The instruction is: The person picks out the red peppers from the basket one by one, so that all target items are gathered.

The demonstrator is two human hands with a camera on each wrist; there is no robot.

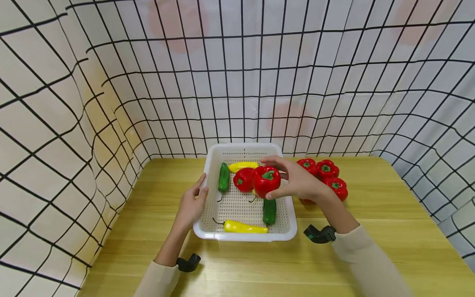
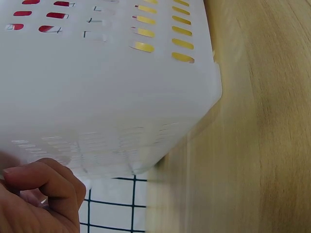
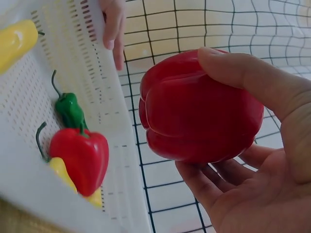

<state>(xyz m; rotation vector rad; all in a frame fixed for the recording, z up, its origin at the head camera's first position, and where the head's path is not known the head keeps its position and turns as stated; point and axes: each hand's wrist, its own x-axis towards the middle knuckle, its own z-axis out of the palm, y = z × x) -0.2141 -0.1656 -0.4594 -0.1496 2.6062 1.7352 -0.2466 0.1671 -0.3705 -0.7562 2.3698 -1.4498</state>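
My right hand point(image 1: 297, 179) grips a red bell pepper point(image 1: 266, 181) between thumb and fingers, above the right part of a white plastic basket point(image 1: 245, 236). The right wrist view shows the same bell pepper point(image 3: 199, 107) from close by. My left hand point(image 1: 192, 204) holds the basket's left rim; its curled fingers point(image 2: 53, 184) show in the left wrist view. Inside the basket lie another red bell pepper point(image 1: 243, 180), a green pepper point(image 1: 224, 177) on the left, a second green pepper point(image 1: 269, 212) on the right, and yellow peppers point(image 1: 245, 227) front and back.
Several red bell peppers point(image 1: 335, 185) stand grouped on the wooden table point(image 1: 386, 231), right of the basket. Behind and at the sides hangs a white cloth with a black grid point(image 1: 252, 82). Each wrist wears a black band point(image 1: 320, 234).
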